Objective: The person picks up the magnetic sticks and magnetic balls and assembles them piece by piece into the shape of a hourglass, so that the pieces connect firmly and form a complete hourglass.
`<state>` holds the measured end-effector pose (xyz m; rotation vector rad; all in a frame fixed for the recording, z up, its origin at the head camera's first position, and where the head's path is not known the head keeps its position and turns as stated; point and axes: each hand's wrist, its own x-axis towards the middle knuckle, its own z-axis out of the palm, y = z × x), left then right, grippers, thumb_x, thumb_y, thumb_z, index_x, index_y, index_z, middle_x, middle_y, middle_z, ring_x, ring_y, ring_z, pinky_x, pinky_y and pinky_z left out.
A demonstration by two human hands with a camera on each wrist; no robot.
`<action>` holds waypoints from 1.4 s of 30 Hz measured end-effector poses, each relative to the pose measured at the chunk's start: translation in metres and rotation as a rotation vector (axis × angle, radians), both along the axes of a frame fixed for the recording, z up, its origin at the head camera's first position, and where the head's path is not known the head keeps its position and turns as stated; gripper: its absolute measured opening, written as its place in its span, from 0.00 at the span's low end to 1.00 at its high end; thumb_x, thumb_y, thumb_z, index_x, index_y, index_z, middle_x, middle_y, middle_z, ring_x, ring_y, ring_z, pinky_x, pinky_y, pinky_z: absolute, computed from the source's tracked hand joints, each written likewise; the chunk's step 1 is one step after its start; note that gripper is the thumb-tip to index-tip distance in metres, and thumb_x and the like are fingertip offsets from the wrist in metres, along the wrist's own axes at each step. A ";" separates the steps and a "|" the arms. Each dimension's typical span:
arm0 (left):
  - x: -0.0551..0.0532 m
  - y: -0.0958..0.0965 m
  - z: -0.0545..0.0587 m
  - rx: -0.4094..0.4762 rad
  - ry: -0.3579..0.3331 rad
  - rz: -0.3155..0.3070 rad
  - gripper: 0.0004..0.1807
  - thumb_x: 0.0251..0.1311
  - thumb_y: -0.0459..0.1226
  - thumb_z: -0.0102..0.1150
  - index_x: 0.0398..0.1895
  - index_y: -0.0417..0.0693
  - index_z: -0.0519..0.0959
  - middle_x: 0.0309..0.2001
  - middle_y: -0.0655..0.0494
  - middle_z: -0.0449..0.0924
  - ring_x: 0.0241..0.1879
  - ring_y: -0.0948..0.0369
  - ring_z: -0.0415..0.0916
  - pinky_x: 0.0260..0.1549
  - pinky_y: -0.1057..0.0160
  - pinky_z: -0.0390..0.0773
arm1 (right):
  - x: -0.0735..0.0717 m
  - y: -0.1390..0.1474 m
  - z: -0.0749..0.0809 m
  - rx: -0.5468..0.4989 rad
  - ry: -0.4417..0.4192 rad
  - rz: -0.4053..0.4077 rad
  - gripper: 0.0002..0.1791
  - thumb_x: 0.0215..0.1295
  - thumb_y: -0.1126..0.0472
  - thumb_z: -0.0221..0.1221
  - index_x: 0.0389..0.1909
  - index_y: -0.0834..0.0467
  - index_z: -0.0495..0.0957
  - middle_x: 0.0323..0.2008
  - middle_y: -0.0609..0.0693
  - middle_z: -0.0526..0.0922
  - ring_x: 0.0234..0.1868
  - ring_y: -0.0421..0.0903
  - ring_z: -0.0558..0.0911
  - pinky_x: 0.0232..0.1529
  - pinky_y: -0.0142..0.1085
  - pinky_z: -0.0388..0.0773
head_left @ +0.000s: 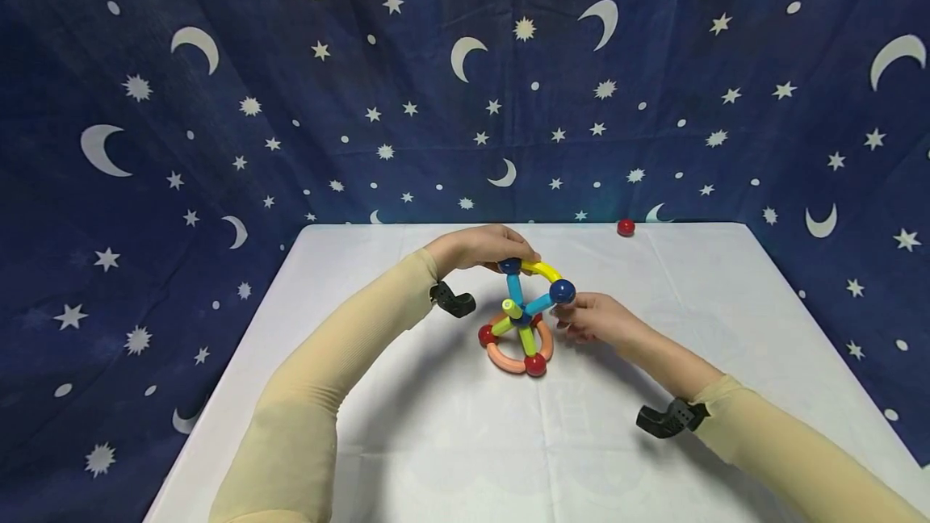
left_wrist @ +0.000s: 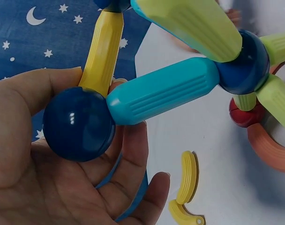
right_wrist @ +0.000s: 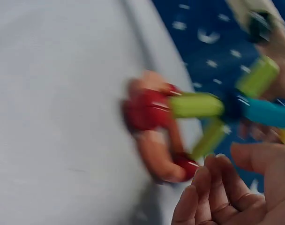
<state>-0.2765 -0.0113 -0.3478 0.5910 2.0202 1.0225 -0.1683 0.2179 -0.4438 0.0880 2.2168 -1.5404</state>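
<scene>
A magnetic stick-and-ball model stands on the table. Its base is a ring of orange curved sticks (head_left: 506,360) joined by red balls (head_left: 535,365), from which lime green sticks (head_left: 526,340) rise to a central blue ball (left_wrist: 244,62). Light blue sticks (left_wrist: 163,91) lead from there to two outer blue balls, bridged by a yellow curved stick (left_wrist: 103,51). My left hand (head_left: 488,247) pinches the yellow stick's end beside one outer blue ball (left_wrist: 79,124). Close by the other blue ball (head_left: 562,291), my right hand (head_left: 597,320) has loosely bent fingers with nothing between them.
Two loose yellow curved sticks (left_wrist: 187,177) lie on the white-covered table (head_left: 436,442). A single red ball (head_left: 626,228) sits by the table's far edge. Dark blue cloth (head_left: 436,87) with moons and stars hangs behind and at the sides.
</scene>
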 end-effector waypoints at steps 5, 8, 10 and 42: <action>0.000 -0.002 0.000 0.007 0.006 0.001 0.18 0.72 0.47 0.58 0.55 0.46 0.84 0.46 0.53 0.87 0.42 0.58 0.77 0.50 0.57 0.78 | 0.024 -0.018 -0.020 0.160 0.130 0.154 0.19 0.63 0.53 0.71 0.47 0.61 0.81 0.34 0.52 0.81 0.30 0.48 0.77 0.28 0.37 0.76; 0.000 -0.004 0.000 0.007 0.006 0.008 0.18 0.72 0.47 0.58 0.54 0.46 0.84 0.46 0.53 0.87 0.41 0.58 0.77 0.50 0.57 0.78 | 0.032 -0.026 -0.028 0.221 0.217 0.208 0.18 0.59 0.53 0.74 0.42 0.58 0.80 0.30 0.49 0.77 0.29 0.46 0.74 0.26 0.34 0.71; 0.000 -0.004 -0.001 0.006 0.008 0.011 0.18 0.71 0.46 0.58 0.53 0.45 0.85 0.45 0.52 0.87 0.40 0.58 0.77 0.50 0.56 0.78 | 0.034 -0.030 -0.031 0.270 0.279 0.220 0.18 0.56 0.53 0.76 0.39 0.56 0.80 0.29 0.48 0.76 0.30 0.45 0.72 0.27 0.33 0.68; 0.017 -0.048 -0.003 0.086 -0.199 0.236 0.14 0.71 0.41 0.58 0.50 0.40 0.81 0.31 0.54 0.76 0.39 0.56 0.77 0.50 0.57 0.79 | -0.016 0.000 -0.035 0.302 0.348 0.189 0.18 0.70 0.58 0.64 0.58 0.57 0.81 0.50 0.52 0.84 0.48 0.51 0.79 0.52 0.47 0.77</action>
